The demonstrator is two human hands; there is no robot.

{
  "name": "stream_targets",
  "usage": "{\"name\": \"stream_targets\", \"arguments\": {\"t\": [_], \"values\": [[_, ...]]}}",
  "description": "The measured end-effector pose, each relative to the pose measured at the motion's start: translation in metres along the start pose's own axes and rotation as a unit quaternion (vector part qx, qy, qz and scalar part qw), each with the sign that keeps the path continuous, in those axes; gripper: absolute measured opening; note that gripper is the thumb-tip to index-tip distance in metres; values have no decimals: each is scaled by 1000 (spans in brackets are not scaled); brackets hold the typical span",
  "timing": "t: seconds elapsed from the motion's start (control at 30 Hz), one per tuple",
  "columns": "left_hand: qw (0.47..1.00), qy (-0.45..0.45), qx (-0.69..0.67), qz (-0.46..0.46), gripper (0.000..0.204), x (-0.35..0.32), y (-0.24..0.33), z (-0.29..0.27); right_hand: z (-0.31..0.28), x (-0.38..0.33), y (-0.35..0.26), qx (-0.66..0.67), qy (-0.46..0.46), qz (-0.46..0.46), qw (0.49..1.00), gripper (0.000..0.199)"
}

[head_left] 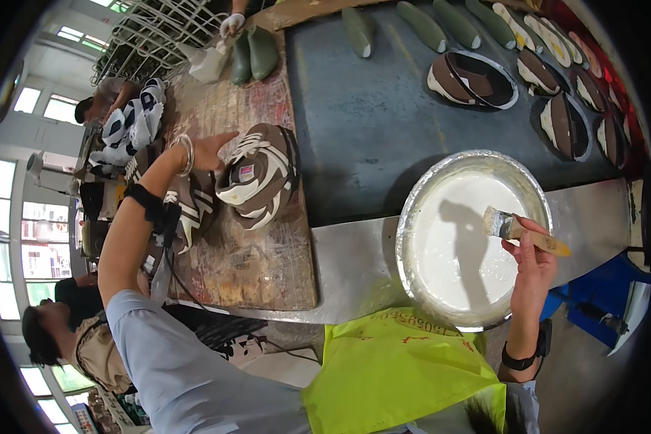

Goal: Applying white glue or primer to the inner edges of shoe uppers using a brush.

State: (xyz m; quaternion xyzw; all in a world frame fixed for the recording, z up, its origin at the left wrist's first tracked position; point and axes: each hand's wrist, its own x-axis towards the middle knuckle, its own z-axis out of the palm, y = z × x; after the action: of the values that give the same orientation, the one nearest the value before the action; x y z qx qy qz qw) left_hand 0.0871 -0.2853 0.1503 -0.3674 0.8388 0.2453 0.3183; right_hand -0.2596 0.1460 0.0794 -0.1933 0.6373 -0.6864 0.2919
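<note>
A wooden-handled paintbrush (pixel 532 239) is pinched in my right hand (pixel 534 267), its pale bristles coated white. The brush is over the right side of a round metal basin (pixel 421 271) filled with white liquid (pixel 445 239). My left hand (pixel 208 153) grips the near side of a brown sneaker (pixel 278 184) with cream overlays and laces; some fingers are hidden. That sneaker is on a worn, stained wooden board (pixel 267 264). Beside it, partly behind my left forearm, are more brown sneakers (pixel 195 206).
On the dark conveyor belt (pixel 369 137) are several green shoe lasts (pixel 423 27), insoles (pixel 550 40) and brown shoe uppers (pixel 474 78). A gloved hand (pixel 231 25) of another person is near two green lasts (pixel 253 54) and a white container (pixel 208 64). Other people sit at left.
</note>
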Motion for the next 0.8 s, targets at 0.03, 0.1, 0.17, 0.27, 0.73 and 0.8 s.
{"name": "stream_targets", "arguments": {"t": [0.03, 0.1, 0.17, 0.27, 0.73, 0.8], "values": [[995, -9, -9, -96, 86, -11, -1, 6, 0, -4, -1, -4, -4, 3, 1000, 23], [997, 77, 18, -4, 92, 0, -51, 55, 6, -15, -7, -7, -21, -2, 1000, 23], [988, 143, 47, 38, 99, 12, -41, 76, 7, -23, -11, -13, -41, -1, 999, 22], [983, 169, 39, 54, 92, 18, -39, 77, 11, -39, -20, -11, -51, -11, 999, 21], [699, 669, 68, 244, 60, -124, -66, 229, -11, 7, 68, -130, -18, -4, 991, 19], [796, 533, -8, 288, 48, -103, 9, 241, -6, 17, 79, -262, -30, -76, 961, 18]]}}
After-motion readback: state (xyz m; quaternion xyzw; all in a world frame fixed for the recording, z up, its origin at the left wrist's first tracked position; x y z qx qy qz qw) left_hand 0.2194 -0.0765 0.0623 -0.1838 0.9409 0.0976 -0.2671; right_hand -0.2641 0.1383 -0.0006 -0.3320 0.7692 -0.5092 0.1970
